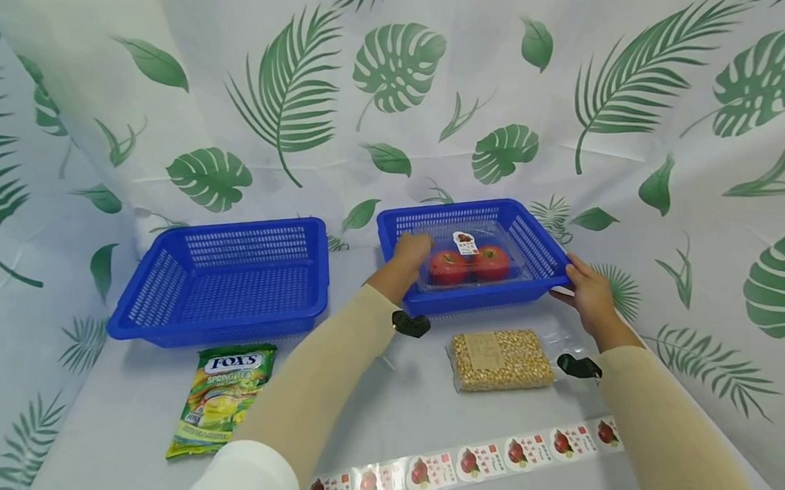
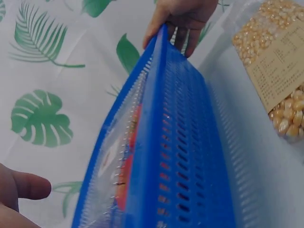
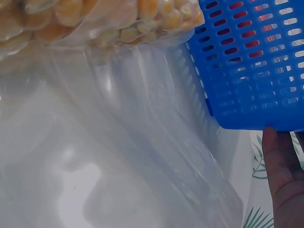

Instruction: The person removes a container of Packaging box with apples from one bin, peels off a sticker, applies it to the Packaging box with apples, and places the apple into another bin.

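Blue basket (image 1: 532, 241) between our hands: left hand (image 1: 411, 250) curled over its near-left rim; right hand (image 1: 586, 288) gripping its right edge; inside we note a clear tomato box (image 1: 471, 262); corn packet (image 1: 501, 359) lies just before it.

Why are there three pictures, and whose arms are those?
They belong to a person wearing three small cameras: one on the head, one on each wrist. The big picture looks down from the head; the two others look out from the wrists, very close up. On the table stand two blue baskets. The right basket holds a clear box of tomatoes. The left hand rests on that basket's left rim, and the right hand holds its right edge. The left basket has nothing in it. In front lie a candy bag, a corn kernel pack and a sticker strip.
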Motion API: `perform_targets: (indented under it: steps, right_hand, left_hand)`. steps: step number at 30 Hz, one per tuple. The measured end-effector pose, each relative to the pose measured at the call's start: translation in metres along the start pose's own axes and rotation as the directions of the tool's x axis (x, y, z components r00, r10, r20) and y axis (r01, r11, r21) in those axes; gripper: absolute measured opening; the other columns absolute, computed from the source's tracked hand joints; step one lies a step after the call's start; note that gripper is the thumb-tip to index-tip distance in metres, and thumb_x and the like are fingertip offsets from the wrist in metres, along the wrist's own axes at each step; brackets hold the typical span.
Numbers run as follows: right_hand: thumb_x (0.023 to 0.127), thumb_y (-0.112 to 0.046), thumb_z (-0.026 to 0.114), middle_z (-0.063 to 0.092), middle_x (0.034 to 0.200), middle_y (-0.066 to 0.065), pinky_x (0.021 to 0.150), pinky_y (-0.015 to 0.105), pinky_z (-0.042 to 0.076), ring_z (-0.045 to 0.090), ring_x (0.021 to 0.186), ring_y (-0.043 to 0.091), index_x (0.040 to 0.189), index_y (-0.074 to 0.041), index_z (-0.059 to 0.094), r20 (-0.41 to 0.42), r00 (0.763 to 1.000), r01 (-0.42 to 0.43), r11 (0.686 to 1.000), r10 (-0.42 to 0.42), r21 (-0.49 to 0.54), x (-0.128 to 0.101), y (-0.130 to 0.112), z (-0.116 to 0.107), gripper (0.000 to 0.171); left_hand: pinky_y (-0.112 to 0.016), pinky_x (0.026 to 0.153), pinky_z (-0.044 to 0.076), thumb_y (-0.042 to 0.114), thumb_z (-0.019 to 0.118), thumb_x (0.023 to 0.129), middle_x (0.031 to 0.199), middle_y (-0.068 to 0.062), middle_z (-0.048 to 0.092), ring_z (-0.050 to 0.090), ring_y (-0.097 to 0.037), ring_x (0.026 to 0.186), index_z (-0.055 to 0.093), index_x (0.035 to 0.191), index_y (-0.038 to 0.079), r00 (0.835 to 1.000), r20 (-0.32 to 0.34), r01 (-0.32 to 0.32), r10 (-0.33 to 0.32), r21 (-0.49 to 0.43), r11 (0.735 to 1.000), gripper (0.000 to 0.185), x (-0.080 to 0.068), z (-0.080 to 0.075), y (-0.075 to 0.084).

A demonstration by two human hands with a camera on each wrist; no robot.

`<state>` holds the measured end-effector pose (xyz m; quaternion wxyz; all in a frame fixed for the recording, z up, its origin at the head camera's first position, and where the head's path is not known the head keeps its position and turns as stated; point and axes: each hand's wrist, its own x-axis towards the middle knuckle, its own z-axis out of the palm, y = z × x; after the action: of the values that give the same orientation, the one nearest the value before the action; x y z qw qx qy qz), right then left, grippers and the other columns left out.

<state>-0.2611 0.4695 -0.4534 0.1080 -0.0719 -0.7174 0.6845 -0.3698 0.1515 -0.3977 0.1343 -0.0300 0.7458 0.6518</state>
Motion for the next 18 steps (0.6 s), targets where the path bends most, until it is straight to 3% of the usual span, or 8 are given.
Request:
perform_targets:
  steps: [3,6,8,10,12,14,16,18]
  right_hand:
    - [0.106,-0.026,0.040,0.015,0.152,0.033,0.076,0.027,0.055,0.061,0.091,-0.002,0.153,-0.002,0.017,0.008,1.000,0.013,1.000,-0.013,0.021,-0.001,-0.002,0.001,0.058]
    - [0.106,-0.025,0.039,0.015,0.152,0.033,0.079,0.030,0.054,0.060,0.090,-0.002,0.153,-0.001,0.015,0.010,1.000,0.012,1.000,-0.012,0.012,-0.002,-0.004,0.001,0.057]
    - [0.106,-0.026,0.038,0.015,0.152,0.033,0.082,0.033,0.051,0.059,0.091,-0.002,0.153,-0.001,0.015,0.009,1.000,0.006,1.000,-0.006,-0.008,-0.003,-0.005,0.002,0.058]
    - [0.106,-0.027,0.038,0.015,0.153,0.032,0.082,0.033,0.051,0.058,0.091,-0.003,0.153,-0.002,0.015,0.003,1.000,-0.003,0.999,0.003,-0.033,-0.003,-0.005,0.003,0.058]
    - [0.106,-0.028,0.038,0.015,0.153,0.031,0.081,0.031,0.052,0.058,0.091,-0.003,0.153,-0.002,0.015,-0.001,1.000,-0.014,0.999,0.014,-0.052,-0.004,-0.006,0.004,0.058]
    - [0.106,-0.028,0.037,0.016,0.154,0.030,0.082,0.031,0.052,0.057,0.091,-0.004,0.153,-0.003,0.016,0.002,1.000,-0.020,0.997,0.021,-0.076,-0.004,-0.007,0.005,0.058]
    - [0.106,-0.028,0.037,0.016,0.154,0.030,0.085,0.035,0.050,0.057,0.092,-0.003,0.153,-0.003,0.015,0.006,1.000,-0.022,0.996,0.023,-0.088,-0.004,-0.007,0.005,0.058]
    - [0.107,-0.028,0.035,0.017,0.153,0.031,0.089,0.038,0.046,0.056,0.093,-0.003,0.153,-0.002,0.014,0.012,1.000,-0.019,0.993,0.021,-0.117,-0.005,-0.008,0.006,0.057]
  left_hand:
    - [-0.046,0.111,0.030,0.017,0.056,0.091,0.153,-0.010,0.035,0.033,-0.028,0.139,0.032,0.151,0.006,0.998,0.023,-0.057,0.055,0.095,0.994,0.065,-0.005,-0.008,0.007]
    - [-0.047,0.107,0.035,0.022,0.057,0.094,0.148,-0.007,0.043,0.040,-0.027,0.134,0.041,0.147,0.011,0.992,0.069,-0.115,0.104,0.176,0.978,0.056,-0.013,-0.016,0.013]
    - [-0.045,0.105,0.038,0.023,0.058,0.095,0.143,-0.006,0.049,0.045,-0.025,0.130,0.048,0.143,0.013,0.981,0.102,-0.186,0.167,0.235,0.954,0.050,-0.020,-0.025,0.015]
    - [-0.042,0.102,0.041,0.024,0.059,0.095,0.138,-0.005,0.054,0.049,-0.023,0.127,0.052,0.139,0.014,0.957,0.142,-0.285,0.252,0.314,0.906,0.046,-0.028,-0.036,0.016]
    - [-0.039,0.101,0.043,0.024,0.059,0.095,0.135,-0.004,0.057,0.050,-0.021,0.126,0.055,0.137,0.014,0.916,0.189,-0.401,0.353,0.411,0.819,0.043,-0.034,-0.052,0.013]
    - [-0.037,0.103,0.041,0.022,0.057,0.096,0.136,-0.004,0.056,0.049,-0.020,0.128,0.054,0.138,0.013,0.865,0.249,-0.499,0.436,0.516,0.696,0.043,-0.039,-0.072,0.009]
    - [-0.037,0.107,0.037,0.021,0.054,0.097,0.140,-0.004,0.053,0.045,-0.021,0.131,0.051,0.139,0.011,0.815,0.308,-0.565,0.490,0.608,0.557,0.044,-0.043,-0.096,0.003]
    - [-0.038,0.110,0.033,0.022,0.053,0.098,0.144,-0.006,0.049,0.040,-0.022,0.135,0.049,0.141,0.010,0.781,0.356,-0.597,0.513,0.667,0.447,0.045,-0.047,-0.120,-0.004]
